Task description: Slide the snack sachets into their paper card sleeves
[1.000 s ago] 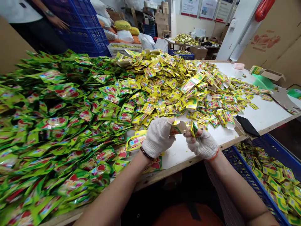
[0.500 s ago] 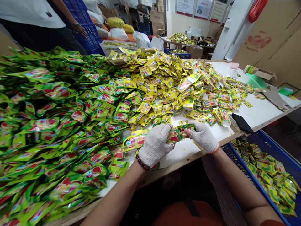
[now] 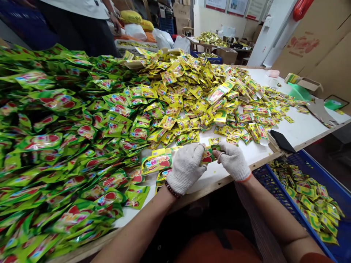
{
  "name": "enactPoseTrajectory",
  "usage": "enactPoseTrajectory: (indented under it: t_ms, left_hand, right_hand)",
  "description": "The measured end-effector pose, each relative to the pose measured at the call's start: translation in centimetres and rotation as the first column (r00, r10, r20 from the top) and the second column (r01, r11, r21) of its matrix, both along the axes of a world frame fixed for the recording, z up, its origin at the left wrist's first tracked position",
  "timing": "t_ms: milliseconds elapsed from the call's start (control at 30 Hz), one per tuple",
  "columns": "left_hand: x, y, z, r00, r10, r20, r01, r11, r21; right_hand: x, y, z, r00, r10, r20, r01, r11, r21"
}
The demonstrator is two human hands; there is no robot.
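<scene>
Both my hands wear white knit gloves and meet over the near edge of the white table (image 3: 301, 128). My left hand (image 3: 186, 166) and my right hand (image 3: 233, 160) are each closed on the same small green packet with a red picture (image 3: 207, 156), held between them just above the tabletop. A larger yellow-green packet (image 3: 156, 162) lies flat just left of my left hand. A big heap of green packets (image 3: 55, 138) covers the left half of the table. A heap of small yellow packets (image 3: 192, 87) fills the middle and far side.
A blue crate (image 3: 331, 186) holding several yellow packets stands low at the right, below the table edge. A black flat piece (image 3: 281, 140) lies near that edge. A person in a white top (image 3: 82, 22) stands at the far left. Cardboard boxes and sacks line the back.
My hands have come down closer to the tabletop and drawn closer together on the packet. The person at the far left has moved to the right.
</scene>
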State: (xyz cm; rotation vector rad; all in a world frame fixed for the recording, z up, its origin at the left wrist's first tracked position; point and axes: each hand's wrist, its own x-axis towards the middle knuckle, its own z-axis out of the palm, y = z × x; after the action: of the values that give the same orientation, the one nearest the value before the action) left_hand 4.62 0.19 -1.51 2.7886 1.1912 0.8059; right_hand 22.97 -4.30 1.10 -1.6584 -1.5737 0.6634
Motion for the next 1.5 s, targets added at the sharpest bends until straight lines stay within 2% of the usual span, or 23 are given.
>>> enactPoseTrajectory:
  t_ms: [133,267,300,367,433,500,567,633,700,767,867,933,1000,1033,1133,1200,1233,1300,1333,1400,1433,1500]
  left_hand:
    - [-0.2,0.1,-0.4,1.0,0.012,0.01,-0.012,1.0,0.005]
    - [0.0,-0.1,-0.3,1.0,0.016,-0.006,-0.016,1.0,0.005]
    - [0.0,-0.2,-0.2,1.0,-0.003,-0.01,0.003,1.0,0.006]
    - [0.1,-0.5,0.0,0.998,-0.059,-0.028,0.059,0.998,-0.001]
    - [0.0,-0.6,0.1,0.995,-0.085,-0.054,0.084,0.996,-0.016]
    - [0.0,-0.7,0.2,0.995,-0.075,-0.067,0.072,0.997,-0.034]
    - [0.2,-0.8,0.1,0.995,-0.081,-0.065,0.077,0.995,-0.065]
    - [0.6,-1.1,-0.1,0.991,-0.12,-0.056,0.113,0.987,-0.116]
    - [1.0,-1.5,-0.3,0.988,-0.151,-0.045,0.141,0.975,-0.171]
    - [1.3,-1.8,-0.3,0.988,-0.15,-0.038,0.139,0.967,-0.214]
    - [1.3,-1.9,0.4,0.984,-0.167,-0.056,0.149,0.959,-0.243]
    - [1.1,-1.3,1.1,0.979,-0.187,-0.083,0.164,0.96,-0.227]
    - [0.8,-0.3,1.9,0.983,-0.147,-0.114,0.12,0.97,-0.212]
    - [0.7,0.3,2.3,0.986,-0.093,-0.136,0.062,0.975,-0.215]
    - [0.5,2.8,3.0,0.959,0.123,-0.255,-0.182,0.957,-0.224]
    - [0.5,4.6,2.9,0.907,0.227,-0.353,-0.313,0.927,-0.206]
    - [0.5,5.6,2.8,0.882,0.256,-0.395,-0.354,0.914,-0.198]
    - [0.6,7.2,2.3,0.846,0.277,-0.457,-0.4,0.895,-0.198]
    - [0.6,7.9,2.0,0.837,0.276,-0.473,-0.408,0.891,-0.201]
    - [0.5,8.7,1.7,0.83,0.274,-0.486,-0.411,0.89,-0.2]
    - [0.4,8.8,1.8,0.831,0.28,-0.48,-0.411,0.892,-0.19]
    - [-0.2,8.7,2.1,0.859,0.313,-0.405,-0.405,0.899,-0.165]
  right_hand:
    - [0.0,-0.4,0.0,0.987,0.1,-0.127,-0.119,0.982,-0.149]
    - [0.4,-0.8,0.0,1.0,-0.002,-0.003,0.002,1.0,0.029]
    - [0.4,-0.9,-0.1,1.0,0.014,0.001,-0.014,0.999,0.035]
    - [0.5,-1.2,-0.3,0.99,0.117,-0.078,-0.125,0.987,-0.099]
    - [0.7,-1.7,-0.5,0.949,0.186,-0.253,-0.26,0.918,-0.299]
    - [1.1,-2.3,-0.7,0.885,0.152,-0.439,-0.346,0.847,-0.403]
    - [1.4,-2.8,-1.0,0.816,0.124,-0.564,-0.402,0.824,-0.4]
    - [1.5,-3.2,-1.2,0.765,0.155,-0.625,-0.465,0.805,-0.369]
    - [1.7,-3.2,-1.1,0.761,0.196,-0.619,-0.51,0.77,-0.384]
    - [2.2,-2.9,-0.6,0.828,0.193,-0.526,-0.456,0.778,-0.433]
    - [3.3,-1.9,0.6,0.944,0.134,-0.303,-0.251,0.887,-0.389]
    - [3.8,-0.9,1.1,0.96,0.11,-0.257,-0.198,0.916,-0.349]
    - [3.7,0.0,1.0,0.945,0.084,-0.317,-0.209,0.899,-0.384]
    - [3.3,0.4,0.7,0.928,0.046,-0.369,-0.2,0.898,-0.392]
    - [1.6,0.9,-0.6,0.831,-0.144,-0.538,-0.056,0.939,-0.338]
    - [0.4,0.3,-1.5,0.781,-0.198,-0.592,-0.054,0.923,-0.381]
    - [0.1,-0.3,-1.8,0.792,-0.189,-0.58,-0.107,0.893,-0.437]
    - [-0.1,-1.7,-2.0,0.877,-0.091,-0.472,-0.185,0.842,-0.506]
    - [0.2,-2.4,-2.0,0.929,-0.019,-0.369,-0.172,0.861,-0.478]
    - [1.3,-3.5,-1.8,0.994,0.072,-0.078,-0.092,0.954,-0.285]
    - [2.0,-3.7,-1.6,0.994,0.081,0.067,-0.069,0.984,-0.166]
    - [3.3,-3.1,-1.3,0.961,0.073,0.267,-0.07,0.997,-0.019]
